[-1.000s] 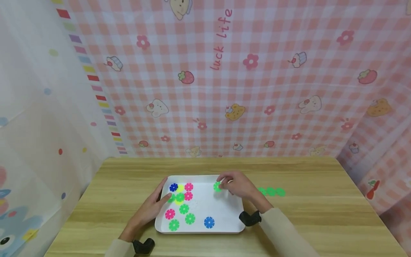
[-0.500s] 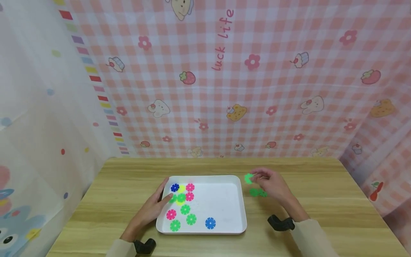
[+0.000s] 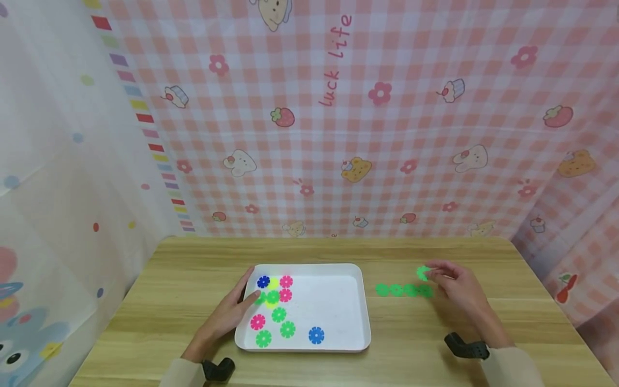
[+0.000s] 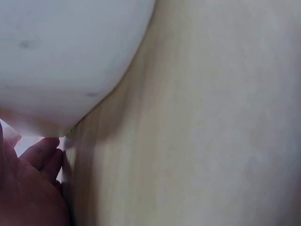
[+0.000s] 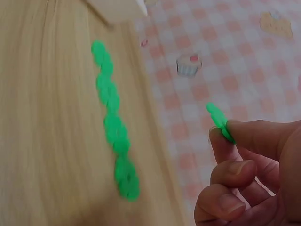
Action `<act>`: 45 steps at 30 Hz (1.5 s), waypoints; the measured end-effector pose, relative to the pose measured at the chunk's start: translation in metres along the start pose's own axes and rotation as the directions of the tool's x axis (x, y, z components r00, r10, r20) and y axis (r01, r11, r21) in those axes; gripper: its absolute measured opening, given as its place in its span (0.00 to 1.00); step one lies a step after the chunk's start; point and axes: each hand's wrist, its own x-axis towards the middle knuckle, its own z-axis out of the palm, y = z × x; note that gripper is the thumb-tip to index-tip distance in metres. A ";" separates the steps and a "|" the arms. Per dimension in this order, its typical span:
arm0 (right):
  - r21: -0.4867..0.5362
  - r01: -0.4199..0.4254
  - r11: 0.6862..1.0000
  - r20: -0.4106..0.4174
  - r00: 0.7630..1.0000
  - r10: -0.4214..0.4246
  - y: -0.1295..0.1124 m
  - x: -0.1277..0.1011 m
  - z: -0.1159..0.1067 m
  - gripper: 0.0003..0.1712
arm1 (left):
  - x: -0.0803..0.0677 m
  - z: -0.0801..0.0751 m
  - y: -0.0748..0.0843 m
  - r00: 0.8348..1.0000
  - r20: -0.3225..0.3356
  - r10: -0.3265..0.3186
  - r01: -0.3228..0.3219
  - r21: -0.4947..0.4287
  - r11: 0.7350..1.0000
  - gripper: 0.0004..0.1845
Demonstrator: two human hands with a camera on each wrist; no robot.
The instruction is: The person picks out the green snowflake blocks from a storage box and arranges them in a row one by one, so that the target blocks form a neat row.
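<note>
My right hand pinches a green flower-shaped disc between thumb and fingertips, a little above the right end of a row of green discs lying on the wooden table. My left hand rests with straight fingers on the left rim of a white tray, fingertips by a green disc. In the tray lie pink, green, blue and yellow discs. The left wrist view shows the tray's underside and my fingers.
A pink checked cloth with cartoon prints hangs behind the table, and a pale curtain hangs at the left. Bare wooden tabletop lies in front of and beyond the tray. The table's right edge is near my right hand.
My right hand lifted a green disc out of the tray and carried it rightward to the far end of the green row. The left hand stayed on the tray.
</note>
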 end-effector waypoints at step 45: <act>-0.191 -0.137 0.972 -0.203 0.974 0.098 0.056 0.000 -0.005 0.16 | 0.000 0.000 0.001 1.000 0.004 -0.007 0.007 -0.020 1.000 0.34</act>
